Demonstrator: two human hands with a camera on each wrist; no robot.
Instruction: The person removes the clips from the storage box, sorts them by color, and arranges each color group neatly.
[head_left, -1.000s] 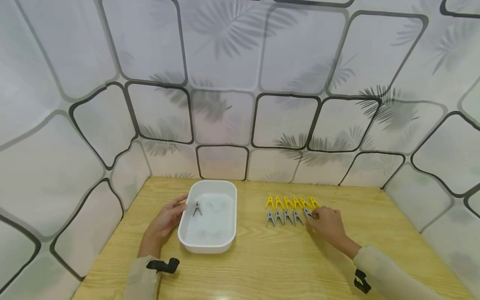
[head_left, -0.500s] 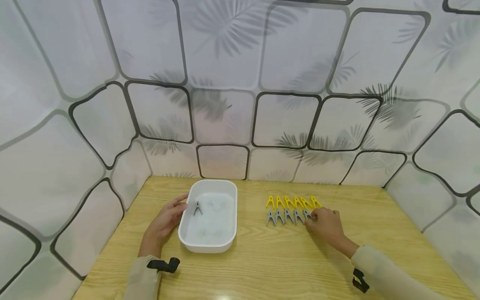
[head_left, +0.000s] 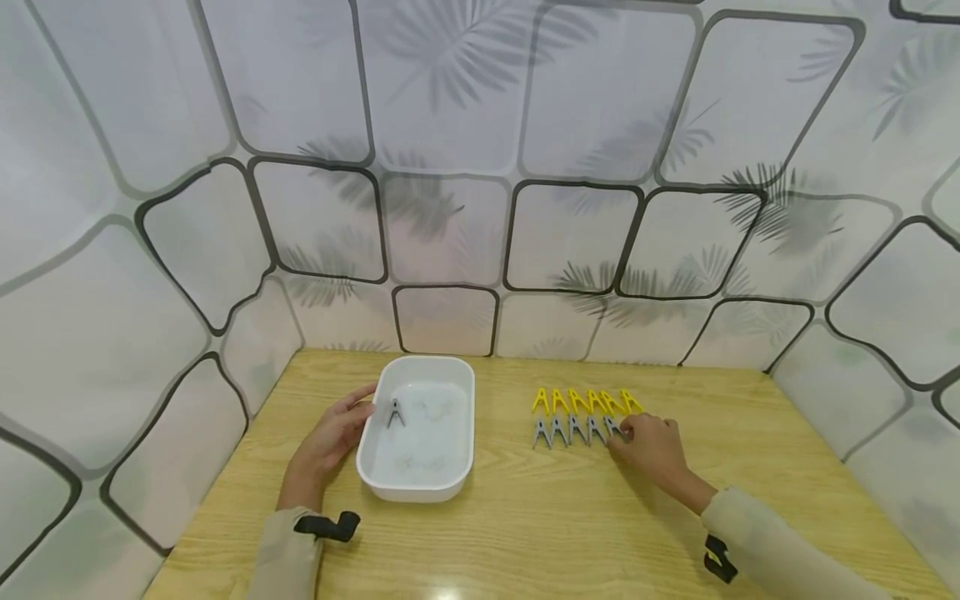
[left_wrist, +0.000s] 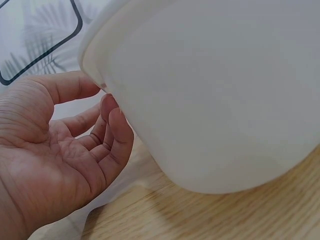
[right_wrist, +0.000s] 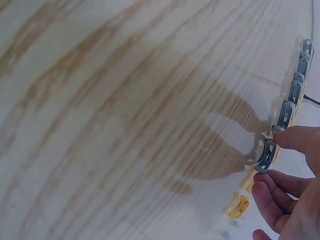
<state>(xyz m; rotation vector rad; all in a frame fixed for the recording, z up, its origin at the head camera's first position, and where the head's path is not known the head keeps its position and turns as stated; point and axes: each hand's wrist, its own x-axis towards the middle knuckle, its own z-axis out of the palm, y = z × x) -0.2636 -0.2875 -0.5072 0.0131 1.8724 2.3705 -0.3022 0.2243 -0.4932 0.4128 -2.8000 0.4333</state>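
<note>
My left hand (head_left: 328, 440) touches the left side of a white plastic tub (head_left: 417, 493), its fingertips and thumb against the outer wall just below the rim in the left wrist view. Inside the tub lies one grey clothespin (head_left: 395, 412). On the right, my right hand (head_left: 654, 450) pinches another grey clothespin (right_wrist: 267, 156) between thumb and fingers, at the right end of a row of grey clothespins (head_left: 576, 430). Behind that row stands a parallel row of yellow clothespins (head_left: 576, 402). My fingers partly hide the pinched one in the head view.
Everything sits on a light wooden table (head_left: 510, 525). A patterned wall covering (head_left: 450, 225) closes off the back and both sides. Between the tub and the rows is a stretch of table surface.
My right hand has shifted very slightly left, and the grey clothespin in it has moved a little closer to its row. The left hand and tub stay put.
</note>
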